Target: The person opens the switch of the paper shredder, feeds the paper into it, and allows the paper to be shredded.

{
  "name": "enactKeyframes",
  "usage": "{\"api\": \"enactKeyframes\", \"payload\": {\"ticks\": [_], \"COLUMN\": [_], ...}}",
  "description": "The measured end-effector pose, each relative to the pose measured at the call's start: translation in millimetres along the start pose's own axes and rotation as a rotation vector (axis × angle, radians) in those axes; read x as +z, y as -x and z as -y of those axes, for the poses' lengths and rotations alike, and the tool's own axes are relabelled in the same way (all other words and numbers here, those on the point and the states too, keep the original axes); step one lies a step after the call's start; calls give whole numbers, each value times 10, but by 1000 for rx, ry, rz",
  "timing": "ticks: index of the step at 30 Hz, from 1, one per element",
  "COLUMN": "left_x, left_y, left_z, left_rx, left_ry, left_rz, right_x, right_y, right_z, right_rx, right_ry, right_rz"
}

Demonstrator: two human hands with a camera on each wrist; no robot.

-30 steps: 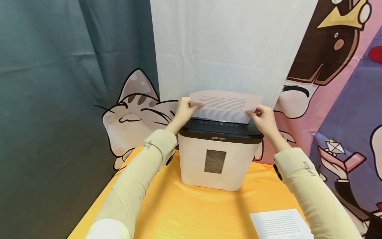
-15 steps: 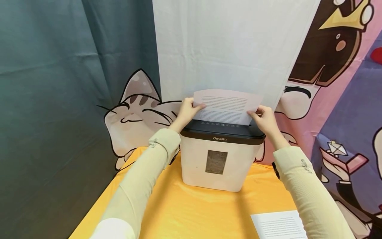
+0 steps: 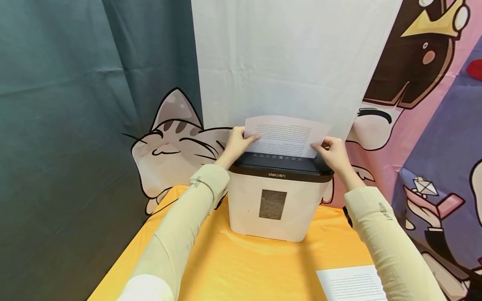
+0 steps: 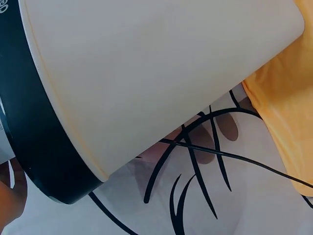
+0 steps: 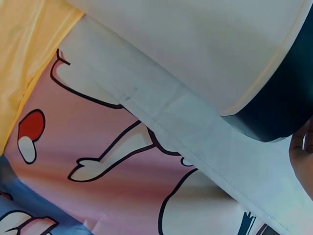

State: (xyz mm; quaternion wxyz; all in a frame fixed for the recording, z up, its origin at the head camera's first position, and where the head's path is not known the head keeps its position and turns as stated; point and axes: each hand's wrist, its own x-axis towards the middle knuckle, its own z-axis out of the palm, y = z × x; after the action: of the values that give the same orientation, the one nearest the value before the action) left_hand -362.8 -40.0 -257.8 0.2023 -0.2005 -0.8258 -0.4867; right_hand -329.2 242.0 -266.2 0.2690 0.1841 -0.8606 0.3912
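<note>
A printed sheet of paper (image 3: 284, 134) stands upright over the dark top of a white paper shredder (image 3: 244, 205), its lower edge at the slot. My left hand (image 3: 238, 142) pinches the sheet's left edge, thumb on the printed side. On the opposite edge, my right hand (image 3: 333, 152) pinches it between thumb and fingers. The fingers behind the paper are mostly hidden. In the left wrist view, part of the left hand (image 4: 12, 196) shows beside the shredder's dark lid (image 4: 44, 127). The right wrist view catches the right hand (image 5: 303, 161) at the lid's other end.
A second printed sheet (image 3: 352, 284) lies on the yellow tablecloth (image 3: 244, 267) at the front right, partly behind the right sleeve. Cartoon-printed cloth hangs close behind and beside the table, with a white panel (image 3: 293, 58) in the middle. A dark grey curtain (image 3: 64, 146) is at left.
The sheet's lower edge has moved down to the shredder's slot, covering the dark gap seen earlier. Both hands have lowered slightly with it, keeping their pinch. The view has shifted a little.
</note>
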Motion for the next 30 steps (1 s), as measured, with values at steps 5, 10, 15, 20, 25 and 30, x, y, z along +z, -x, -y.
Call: {"api": "enactKeyframes", "payload": {"ticks": [5, 10, 15, 20, 25, 30], "left_x": [-2, 15, 33, 36, 33, 32], "left_y": [18, 44, 65, 74, 79, 78], "left_z": [41, 92, 137, 162, 170, 168], "left_rx": [-5, -14, -16, -40, -52, -71], "left_ry": [-5, -36, -78, -129, -168, -192], "left_rz": [3, 10, 23, 19, 12, 3], "right_x": [28, 54, 67, 89, 108, 110], "right_y": [-9, 17, 47, 57, 62, 75], "right_z": [-8, -33, -54, -53, -65, -68], "right_rx": [7, 27, 40, 45, 59, 79], "right_ry": [12, 31, 55, 113, 138, 157], "right_rz": [7, 35, 34, 25, 31, 51]}}
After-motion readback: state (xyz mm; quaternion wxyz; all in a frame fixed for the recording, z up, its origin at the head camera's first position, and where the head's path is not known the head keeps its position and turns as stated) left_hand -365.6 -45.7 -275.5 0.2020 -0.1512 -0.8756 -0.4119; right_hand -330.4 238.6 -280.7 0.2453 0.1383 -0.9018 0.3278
